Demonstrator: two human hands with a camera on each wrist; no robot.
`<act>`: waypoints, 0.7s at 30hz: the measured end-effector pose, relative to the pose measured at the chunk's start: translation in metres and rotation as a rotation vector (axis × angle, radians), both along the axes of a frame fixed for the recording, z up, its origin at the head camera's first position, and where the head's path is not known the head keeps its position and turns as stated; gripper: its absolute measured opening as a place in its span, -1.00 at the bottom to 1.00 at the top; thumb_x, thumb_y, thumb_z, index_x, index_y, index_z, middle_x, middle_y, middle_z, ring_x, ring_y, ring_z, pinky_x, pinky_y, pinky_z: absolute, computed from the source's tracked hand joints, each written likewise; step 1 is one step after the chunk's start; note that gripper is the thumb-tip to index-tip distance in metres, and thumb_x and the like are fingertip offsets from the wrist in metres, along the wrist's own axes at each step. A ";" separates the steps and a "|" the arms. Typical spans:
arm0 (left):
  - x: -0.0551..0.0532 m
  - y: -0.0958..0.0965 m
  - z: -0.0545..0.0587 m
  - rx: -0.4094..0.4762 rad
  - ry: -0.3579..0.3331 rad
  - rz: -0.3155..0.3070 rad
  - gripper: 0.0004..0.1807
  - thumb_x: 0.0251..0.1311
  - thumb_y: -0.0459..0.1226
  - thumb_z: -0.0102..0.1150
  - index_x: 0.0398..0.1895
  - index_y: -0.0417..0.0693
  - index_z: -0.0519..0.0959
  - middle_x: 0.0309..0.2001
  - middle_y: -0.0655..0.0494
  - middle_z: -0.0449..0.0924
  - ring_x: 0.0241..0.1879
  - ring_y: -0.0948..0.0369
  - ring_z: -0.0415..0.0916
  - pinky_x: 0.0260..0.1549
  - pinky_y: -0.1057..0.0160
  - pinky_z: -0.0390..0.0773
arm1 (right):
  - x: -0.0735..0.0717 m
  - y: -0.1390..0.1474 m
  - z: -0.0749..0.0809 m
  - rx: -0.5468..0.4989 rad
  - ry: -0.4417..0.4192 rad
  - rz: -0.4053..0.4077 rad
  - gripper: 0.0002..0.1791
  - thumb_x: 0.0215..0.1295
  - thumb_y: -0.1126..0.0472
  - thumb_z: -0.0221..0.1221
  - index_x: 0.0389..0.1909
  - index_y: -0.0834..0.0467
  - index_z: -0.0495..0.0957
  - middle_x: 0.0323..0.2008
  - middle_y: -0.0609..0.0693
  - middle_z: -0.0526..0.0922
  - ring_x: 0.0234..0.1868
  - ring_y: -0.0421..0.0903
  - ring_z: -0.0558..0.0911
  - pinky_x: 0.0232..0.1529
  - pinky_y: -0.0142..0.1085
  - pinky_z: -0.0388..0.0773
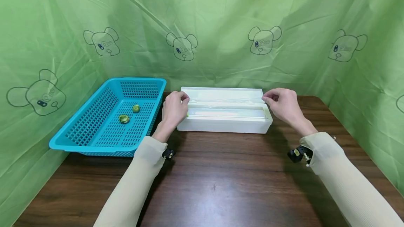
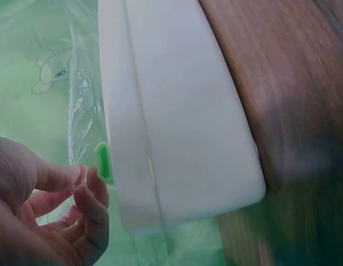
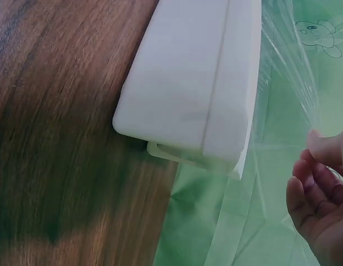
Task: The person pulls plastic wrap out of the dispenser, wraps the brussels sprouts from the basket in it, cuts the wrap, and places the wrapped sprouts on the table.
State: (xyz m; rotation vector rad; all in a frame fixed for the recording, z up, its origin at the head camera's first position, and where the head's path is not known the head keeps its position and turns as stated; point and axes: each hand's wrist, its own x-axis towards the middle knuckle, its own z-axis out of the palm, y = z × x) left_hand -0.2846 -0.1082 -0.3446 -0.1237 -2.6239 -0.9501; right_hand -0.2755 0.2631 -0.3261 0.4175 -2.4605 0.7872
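A long white plastic wrap dispenser stands on the table with its lid raised at the back. Clear plastic wrap stretches across it between both hands. My left hand pinches one corner of the wrap between thumb and fingers at the dispenser's left end. At the right end, my right hand pinches the other corner, pulling the film into creases. Beside the left fingertips, a small green cutter piece sits on the dispenser's edge in the left wrist view.
To the left stands a blue perforated basket holding two small green round vegetables, perhaps Brussels sprouts. A green curtain printed with mouse faces hangs round the back and sides. Dark brown wood tabletop extends toward me.
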 end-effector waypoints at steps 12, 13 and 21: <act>-0.008 0.001 0.002 0.143 0.032 0.001 -0.85 0.55 -0.28 0.18 -0.14 -0.13 0.70 -0.21 -0.01 0.64 -0.55 0.25 0.66 -0.31 0.08 0.54 | -0.002 0.000 0.006 -0.030 -0.009 -0.037 -0.90 0.40 0.31 0.35 -0.29 0.22 0.81 -0.43 0.07 0.77 -0.42 -0.02 0.61 -0.38 -0.40 0.37; -0.009 0.001 0.003 0.147 0.036 0.001 -0.86 0.55 -0.27 0.18 -0.14 -0.12 0.70 -0.20 -0.01 0.65 -0.54 0.25 0.67 -0.28 0.08 0.55 | -0.002 0.000 0.007 -0.031 -0.006 -0.039 -0.90 0.40 0.30 0.35 -0.29 0.22 0.81 -0.42 0.07 0.77 -0.42 -0.02 0.62 -0.38 -0.40 0.37; -0.009 0.001 0.013 0.219 0.022 -0.024 -0.83 0.57 -0.27 0.15 -0.04 -0.17 0.68 -0.13 -0.09 0.65 -0.51 0.21 0.71 -0.40 0.16 0.65 | -0.005 0.001 0.019 -0.041 0.003 -0.057 -0.90 0.40 0.28 0.36 -0.27 0.23 0.81 -0.38 0.11 0.78 -0.39 -0.02 0.62 -0.37 -0.40 0.37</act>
